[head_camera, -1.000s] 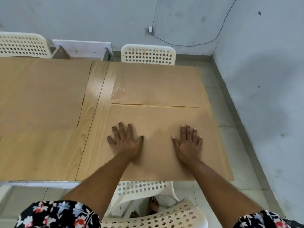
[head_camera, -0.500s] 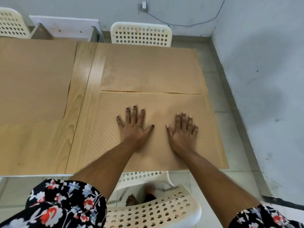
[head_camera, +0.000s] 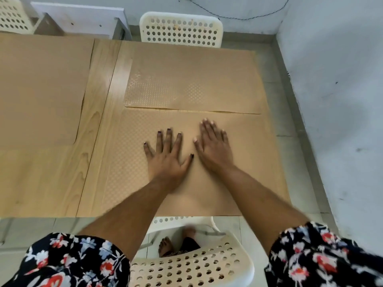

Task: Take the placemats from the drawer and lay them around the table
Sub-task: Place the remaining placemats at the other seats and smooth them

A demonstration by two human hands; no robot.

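Near chair (head_camera: 192, 266): we stand behind a cream plastic chair, its back punched with round holes, pushed up to the near edge of the counter (head_camera: 51, 183).
Sleeves: our short floral sleeves, dark with red and pale flowers, sit at the bottom corners; both forearms reach forward over the chair, bare.
Left hand (head_camera: 167, 156): we lay it palm down on the near placemat (head_camera: 128, 162), wrist straight; the fingers (head_camera: 169, 139) are spread wide and flat, thumb splayed toward the other hand, holding nothing.
Right hand (head_camera: 213, 148): palm down just beside the left, angled slightly inward; its fingers (head_camera: 209, 131) lie flat and closer together, a little blurred, gripping nothing.
Near placemat: a tan rectangular sheet with a fine dotted embossed texture, lying flat at the counter's right end, its near edge at the counter's edge.
Far placemat (head_camera: 192, 79): the same tan sheet with a shiny dotted pattern, flat just beyond the near one; the two edges almost meet, and we cannot tell whether they touch.
Left placemat (head_camera: 41, 90): a third tan sheet, matte, lying flat on the left part of the counter, apart from the other two.
Counter: pale wood grain, with a straight seam running front to back between the left placemat and the right pair.
Far chair (head_camera: 180, 30): another cream perforated chair at the far side, against the grey wall.
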